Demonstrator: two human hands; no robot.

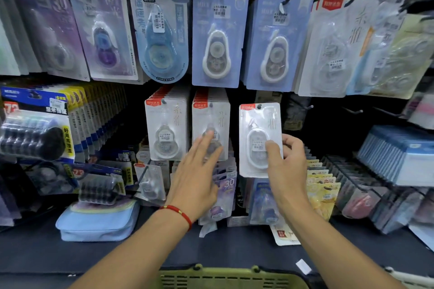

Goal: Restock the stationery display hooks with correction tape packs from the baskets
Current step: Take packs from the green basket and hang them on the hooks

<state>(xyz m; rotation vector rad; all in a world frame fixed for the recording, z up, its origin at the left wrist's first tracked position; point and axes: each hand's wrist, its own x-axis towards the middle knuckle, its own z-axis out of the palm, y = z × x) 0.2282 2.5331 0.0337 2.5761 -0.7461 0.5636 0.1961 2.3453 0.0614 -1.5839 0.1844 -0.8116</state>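
A: Item one, right hand (285, 159)?

B: I log it at 4 o'clock from frame centre, thumb across the front and fingers curled behind a white correction tape pack (259, 138). The pack is upright, its hang hole at a display hook (259, 106).

A: Item two, left hand (199, 171)?

B: At 6 o'clock, fingers straight and spread, holding nothing; fingertips lie over the middle white pack stack (210, 119). A red string bracelet (179, 213) circles the wrist.

A: Neighbouring stock?

B: A second white pack stack (166, 129) at 9 o'clock of the held pack; blue packs (219, 35) at 12 o'clock; a bare hook (352, 110) at 3 o'clock.

A: Basket?

B: Green basket rim (230, 274) at 6 o'clock, bottom edge; contents I cannot tell.
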